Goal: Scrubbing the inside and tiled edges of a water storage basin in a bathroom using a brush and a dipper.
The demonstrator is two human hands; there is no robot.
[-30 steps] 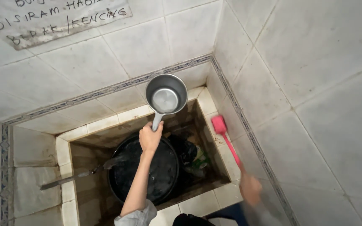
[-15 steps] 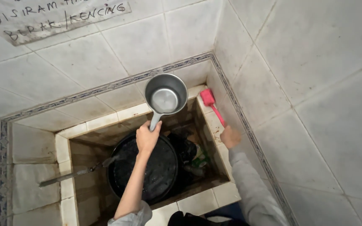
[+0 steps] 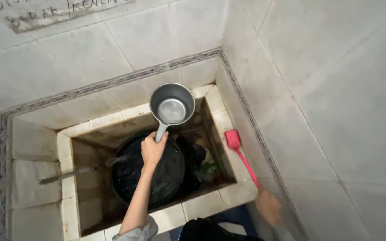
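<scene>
A corner of pale, glazed wall tiles (image 3: 327,89) closes in a small tiled water basin (image 3: 70,151), its rim of square white tiles stained brown on the inner walls. A patterned grey border strip runs along the wall just above the rim. Inside the basin sits a round black bucket (image 3: 166,174), glossy and wet, with dark clutter and something green beside it on the right. A thin metal pipe (image 3: 68,175) reaches in from the left wall toward the bucket.

The left hand (image 3: 153,151) is raised over the bucket, fingers wrapped fully around the lower end of the handle of a grey metal dipper (image 3: 172,106). The dipper's long axis runs up and away from the hand toward the back wall, bowl above the far rim of the basin, open mouth facing the camera; smooth, dull and round, it seems empty.

The right hand (image 3: 268,206) is low at the basin's right rim, blurred, so how tightly its fingers close cannot be read; it appears to hold the near end of a pink brush (image 3: 240,154). The brush's slim plastic handle slants up and left along the right rim tiles, its flat rectangular head lying at the far end, well apart from the dipper. The left hand is much the nearer to the bucket.
</scene>
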